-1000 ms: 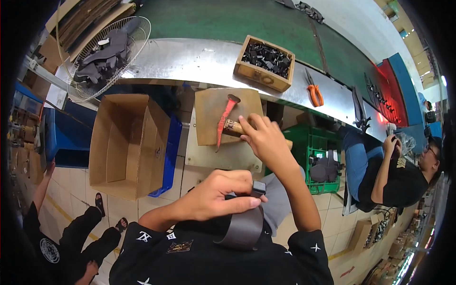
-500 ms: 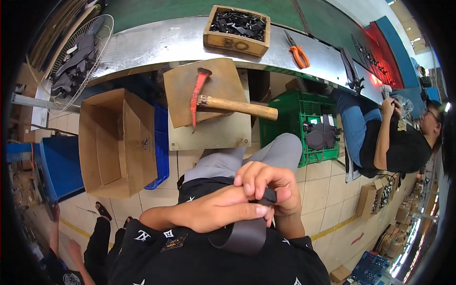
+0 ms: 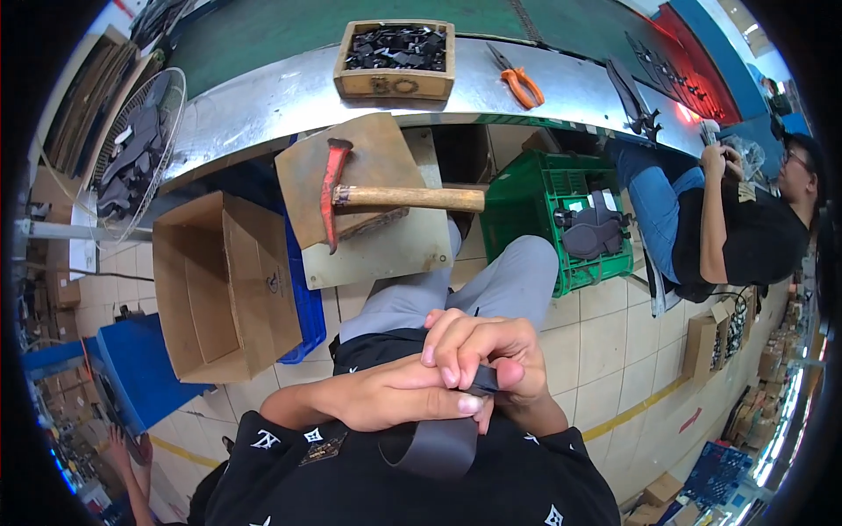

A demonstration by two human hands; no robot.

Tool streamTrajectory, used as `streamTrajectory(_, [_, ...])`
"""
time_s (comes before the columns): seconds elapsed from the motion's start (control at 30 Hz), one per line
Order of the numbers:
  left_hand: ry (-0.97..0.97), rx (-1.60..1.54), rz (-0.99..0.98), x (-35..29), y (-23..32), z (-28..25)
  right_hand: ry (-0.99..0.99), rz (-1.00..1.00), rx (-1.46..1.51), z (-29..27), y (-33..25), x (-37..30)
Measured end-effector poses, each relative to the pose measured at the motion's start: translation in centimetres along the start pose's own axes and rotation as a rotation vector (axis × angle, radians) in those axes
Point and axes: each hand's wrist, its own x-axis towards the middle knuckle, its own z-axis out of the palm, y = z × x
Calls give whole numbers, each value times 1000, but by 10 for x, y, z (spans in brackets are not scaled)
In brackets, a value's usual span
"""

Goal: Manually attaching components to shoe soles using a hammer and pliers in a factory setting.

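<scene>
Close to my chest, my left hand [image 3: 399,403] and my right hand [image 3: 487,351] are clasped together on a curved strip of dark grey material [image 3: 434,447]. The strip bends down below the hands against my black shirt. My right fingers fold over the strip's upper end, and my left fingers lie across it. A hammer with a red head and wooden handle [image 3: 386,197] lies on a wooden board [image 3: 386,254] above my knee, apart from both hands.
A wooden box of dark pieces [image 3: 396,60] and orange-handled scissors [image 3: 517,81] sit on the metal bench edge [image 3: 263,92]. An open cardboard box [image 3: 219,285] stands at left, a green crate [image 3: 561,219] at right. Another person [image 3: 737,228] sits at the far right.
My right hand left the hammer on the board and came back to the strip. Both hands now hold it at my chest. The view tilted down.
</scene>
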Motion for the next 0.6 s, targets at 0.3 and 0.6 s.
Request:
streamTrajectory(0.3, [267,209,48,47,11,-9,143,-180,-559,-34,-39,-13])
streamTrajectory(0.6, [519,209,18,140,-51,-81,1035,-282,-881,-227,-44,-66])
